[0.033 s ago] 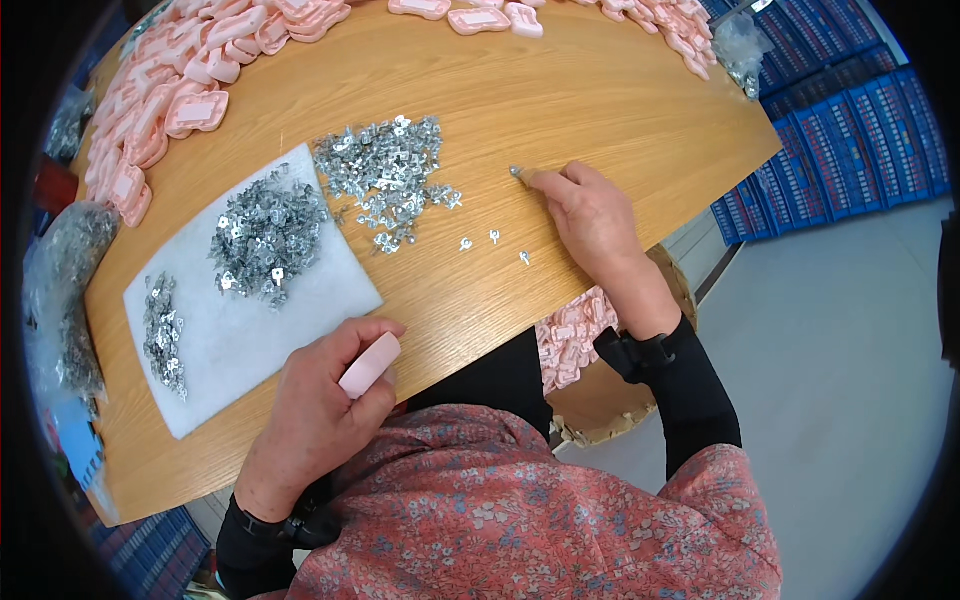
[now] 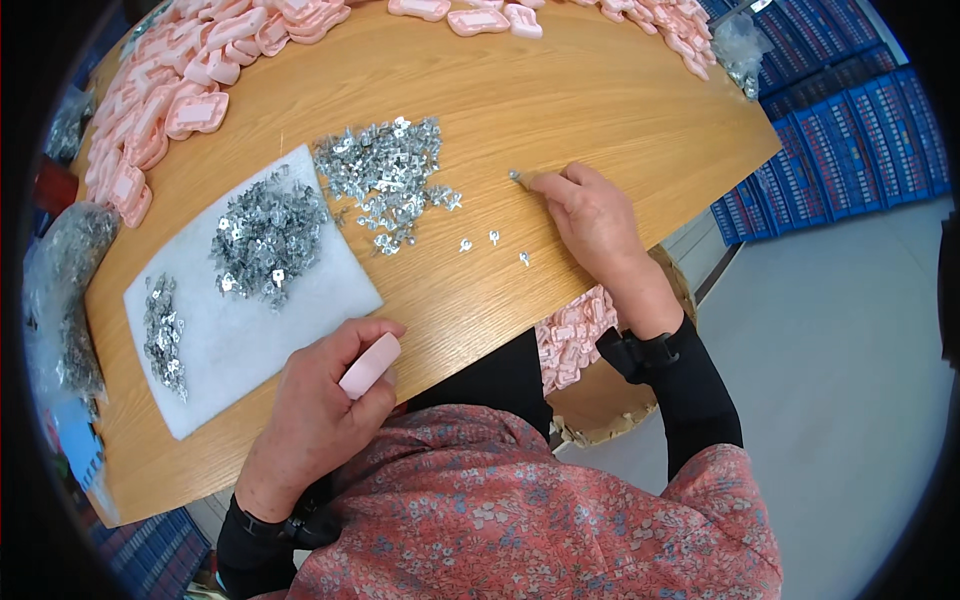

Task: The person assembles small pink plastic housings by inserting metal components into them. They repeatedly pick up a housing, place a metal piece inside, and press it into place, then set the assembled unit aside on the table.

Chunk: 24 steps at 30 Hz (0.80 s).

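Note:
Near the table's front edge, my left hand (image 2: 318, 405) is closed around a pale pink plastic piece (image 2: 370, 366), whose smooth outer side shows between thumb and fingers. Over the right part of the table is my right hand (image 2: 597, 222), fingers curled and fingertips together at a small shiny metal clip (image 2: 514, 174). Three loose clips (image 2: 494, 237) lie on the wood between my hands. A pile of clips (image 2: 385, 170) rests on the wood, beside a white foam sheet (image 2: 335, 292) that carries a second pile (image 2: 268, 240) and a narrow strip of clips (image 2: 164, 338).
Many pink plastic pieces (image 2: 197, 112) line the table's far and left edges. Clear plastic bags (image 2: 65, 290) sit at the left rim. Below the front edge stands a cardboard box (image 2: 600, 405) with more pink pieces. Blue crates (image 2: 850, 150) are stacked on the right.
My right hand and the clip at its fingertips have shifted very slightly. The left hand stays still with the pink piece.

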Tool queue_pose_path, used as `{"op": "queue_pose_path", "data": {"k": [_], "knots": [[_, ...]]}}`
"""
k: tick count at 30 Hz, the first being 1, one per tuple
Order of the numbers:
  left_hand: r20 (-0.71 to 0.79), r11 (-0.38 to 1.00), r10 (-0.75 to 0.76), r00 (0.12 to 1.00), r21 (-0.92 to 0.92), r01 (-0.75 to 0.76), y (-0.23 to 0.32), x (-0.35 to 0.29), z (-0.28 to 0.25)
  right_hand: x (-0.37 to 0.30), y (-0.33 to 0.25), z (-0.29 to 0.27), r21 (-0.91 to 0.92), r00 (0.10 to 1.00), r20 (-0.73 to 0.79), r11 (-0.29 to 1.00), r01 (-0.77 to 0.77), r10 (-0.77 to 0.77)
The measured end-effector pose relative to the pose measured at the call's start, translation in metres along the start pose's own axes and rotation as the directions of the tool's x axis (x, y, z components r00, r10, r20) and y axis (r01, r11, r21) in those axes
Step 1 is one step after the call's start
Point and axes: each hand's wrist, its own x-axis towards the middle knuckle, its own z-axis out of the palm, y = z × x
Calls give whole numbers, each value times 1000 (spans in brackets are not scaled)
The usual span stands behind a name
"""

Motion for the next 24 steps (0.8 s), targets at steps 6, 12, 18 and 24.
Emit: {"op": "queue_pose_path", "data": {"k": [6, 12, 18, 24], "knots": [[0, 1000, -18, 1000, -19, 18, -2, -1, 0, -2, 2, -8, 136, 999, 6, 990, -40, 39], [9, 1000, -26, 1000, -16, 26, 2, 0, -2, 3, -1, -1, 57, 999, 36, 998, -6, 4], [8, 999, -23, 1000, -26, 23, -1, 1, 0, -5, 2, 0, 185, 999, 21, 982, -36, 33], [-4, 1000, 8, 1000, 12, -8, 2, 2, -1, -3, -9, -3, 30, 999, 41, 999, -33, 32]]}}
